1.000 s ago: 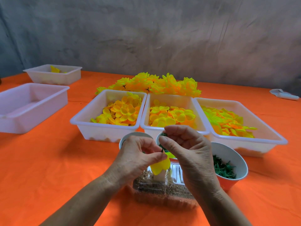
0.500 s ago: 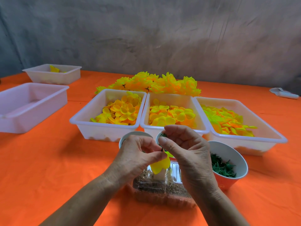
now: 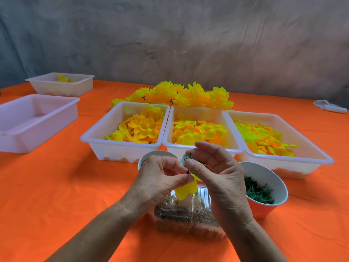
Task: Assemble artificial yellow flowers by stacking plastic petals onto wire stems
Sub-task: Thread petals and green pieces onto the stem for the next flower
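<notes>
My left hand (image 3: 156,178) pinches a yellow plastic petal (image 3: 186,191) with a dark wire stem tip (image 3: 188,172) poking up from it. My right hand (image 3: 222,178) hovers just right of it, thumb beside the stem tip and fingers loosely curved above, with nothing visibly held. Three white tubs of loose petals stand behind: a yellow-orange lot in the left tub (image 3: 120,148), a yellow lot in the middle tub (image 3: 198,110), a lime-orange lot in the right tub (image 3: 283,161). Finished yellow flowers (image 3: 181,95) are piled behind them.
A bowl (image 3: 279,184) of green parts sits right of my hands; two small cups (image 3: 151,154) (image 3: 183,160) stand behind them. A clear plastic box (image 3: 188,218) lies under my hands. Two more white tubs (image 3: 37,120) (image 3: 60,86) stand at left, a white object (image 3: 329,106) far right.
My right hand's fingers have lifted and spread apart from a tighter curl over the stem tip. The left hand keeps its pinch on the petal, barely moving.
</notes>
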